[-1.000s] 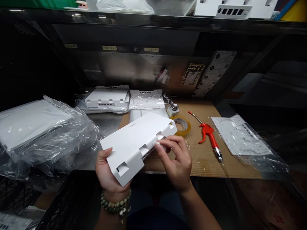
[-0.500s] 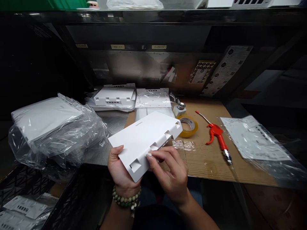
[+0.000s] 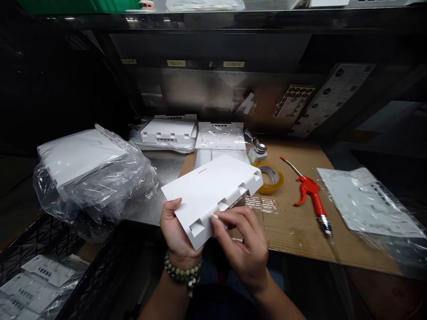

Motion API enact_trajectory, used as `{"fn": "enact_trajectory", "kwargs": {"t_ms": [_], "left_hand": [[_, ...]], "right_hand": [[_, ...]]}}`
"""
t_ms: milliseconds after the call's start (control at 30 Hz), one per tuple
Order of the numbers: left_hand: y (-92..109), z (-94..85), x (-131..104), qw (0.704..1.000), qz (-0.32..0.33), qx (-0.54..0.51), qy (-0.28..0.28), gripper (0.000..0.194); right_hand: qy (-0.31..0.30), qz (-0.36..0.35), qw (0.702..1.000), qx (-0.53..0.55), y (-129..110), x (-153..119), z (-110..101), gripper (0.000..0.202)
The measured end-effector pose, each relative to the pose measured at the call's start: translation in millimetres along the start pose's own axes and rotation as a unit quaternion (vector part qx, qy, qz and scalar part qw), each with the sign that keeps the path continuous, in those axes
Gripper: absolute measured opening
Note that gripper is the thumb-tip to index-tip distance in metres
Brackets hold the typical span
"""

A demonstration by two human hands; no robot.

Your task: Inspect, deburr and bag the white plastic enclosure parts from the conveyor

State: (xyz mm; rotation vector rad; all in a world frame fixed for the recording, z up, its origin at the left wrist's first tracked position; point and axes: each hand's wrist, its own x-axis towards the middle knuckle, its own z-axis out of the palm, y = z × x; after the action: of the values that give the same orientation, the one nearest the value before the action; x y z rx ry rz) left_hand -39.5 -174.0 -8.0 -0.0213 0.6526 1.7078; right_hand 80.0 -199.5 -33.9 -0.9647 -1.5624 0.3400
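Note:
My left hand (image 3: 178,233) grips a white plastic cover (image 3: 210,182) by its near left corner, thumb on the top face and fingers underneath. The cover is tilted over the table's front edge. Small dark lettering shows on its top, and square notches run along its near right edge. At that edge, my right hand (image 3: 245,244) has thumb and forefinger pinched together against the side wall. A small bit of white shows at the fingertips; what it is I cannot make out. Beaded bracelets (image 3: 183,269) circle my left wrist.
Bagged white panels (image 3: 83,155) lie left, above a black crate (image 3: 50,240). More covers (image 3: 170,129) sit behind. A small bottle (image 3: 258,153), yellow tape roll (image 3: 271,178), red air blow gun (image 3: 311,189) and bagged panel (image 3: 370,202) rest on cardboard (image 3: 293,240). A shelf (image 3: 213,22) spans above.
The whole view has shifted, so the scene sits slightly further right. Both hands keep their hold at the cover, with the right fingers still at nearly the same notch.

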Motion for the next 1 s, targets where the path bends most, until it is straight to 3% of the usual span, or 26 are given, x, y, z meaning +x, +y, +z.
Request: {"fn": "enact_trajectory", "kwargs": {"t_ms": [100,200,267,367,533,700,833,1000], "left_hand": [[3.8,-5.3,3.5,1.000,0.008,0.010,-0.023,0.056],[12.3,-15.7,9.8,0.996,0.009,0.026,-0.081,0.056],[19.4,-24.6,14.1,0.990,-0.002,0.033,-0.137,0.065],[29.1,-38.5,18.4,0.975,-0.041,0.050,-0.215,0.080],[33.5,-48.5,19.6,0.957,-0.096,0.055,-0.269,0.083],[25.9,-41.8,16.9,0.950,-0.100,0.035,-0.294,0.083],[24.1,-39.9,15.0,0.948,-0.102,0.028,-0.299,0.077],[27.1,-39.2,19.6,0.958,-0.100,0.114,-0.244,0.083]], "right_hand": [[0.025,0.015,1.000,-0.011,7.8,1.3,-8.5,0.024],[0.168,0.046,0.984,-0.028,27.4,7.0,-27.9,0.015],[0.282,0.086,0.955,-0.017,43.4,12.1,-43.3,0.009],[0.354,0.173,0.918,0.048,63.5,18.2,-62.0,0.024],[0.293,0.293,0.889,0.198,72.0,18.9,-69.8,0.040],[0.251,0.445,0.819,0.261,62.5,14.2,-63.2,0.048],[0.255,0.462,0.799,0.288,58.5,13.2,-62.9,0.051],[0.231,0.448,0.816,0.283,59.5,9.9,-64.9,0.047]]}}
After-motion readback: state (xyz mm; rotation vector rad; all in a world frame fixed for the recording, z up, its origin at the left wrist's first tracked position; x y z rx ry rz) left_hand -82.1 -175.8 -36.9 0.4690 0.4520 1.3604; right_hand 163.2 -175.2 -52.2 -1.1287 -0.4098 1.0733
